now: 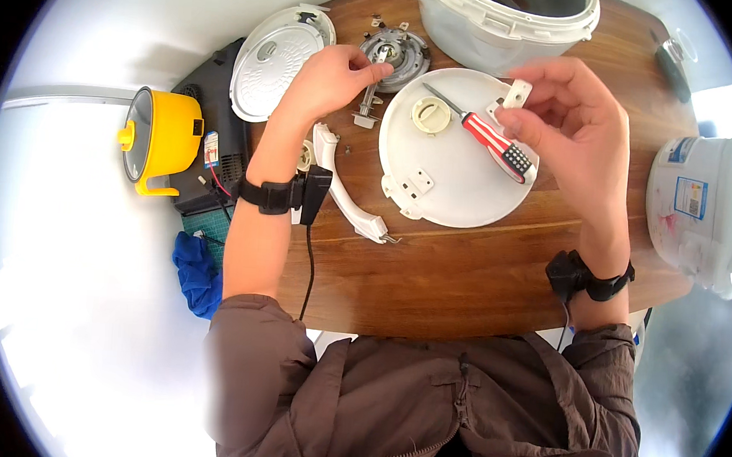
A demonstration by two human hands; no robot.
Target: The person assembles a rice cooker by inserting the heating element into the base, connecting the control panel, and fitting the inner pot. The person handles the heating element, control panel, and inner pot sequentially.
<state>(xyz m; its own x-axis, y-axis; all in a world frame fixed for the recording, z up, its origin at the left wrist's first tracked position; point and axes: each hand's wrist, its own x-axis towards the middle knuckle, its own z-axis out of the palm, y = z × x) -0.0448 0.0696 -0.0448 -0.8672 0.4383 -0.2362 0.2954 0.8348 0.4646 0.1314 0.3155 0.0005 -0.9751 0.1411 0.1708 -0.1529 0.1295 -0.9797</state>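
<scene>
My left hand (pixel 331 82) is closed, thumb and finger pinched at a grey metal bracket (pixel 367 110) beside a round metal heating plate (pixel 412 57). The fingertips partly cover where the bracket meets the plate. My right hand (pixel 576 116) pinches a small white plastic piece with holes (pixel 518 94) above the right side of a round white lid (pixel 456 192). On that lid lie a screwdriver with a red, white and black handle (pixel 490 144) and a cream plastic ring (pixel 431 115). A second white piece under my right fingertips is mostly hidden.
A white curved handle (pixel 347 190) lies left of the lid. Behind stand a white pot body (pixel 495 35) and a patterned white cover (pixel 275 68). A yellow electric pot (pixel 171 129) is at left, a white tub (pixel 694 211) at right. A black cable (pixel 308 267) crosses the table's front edge.
</scene>
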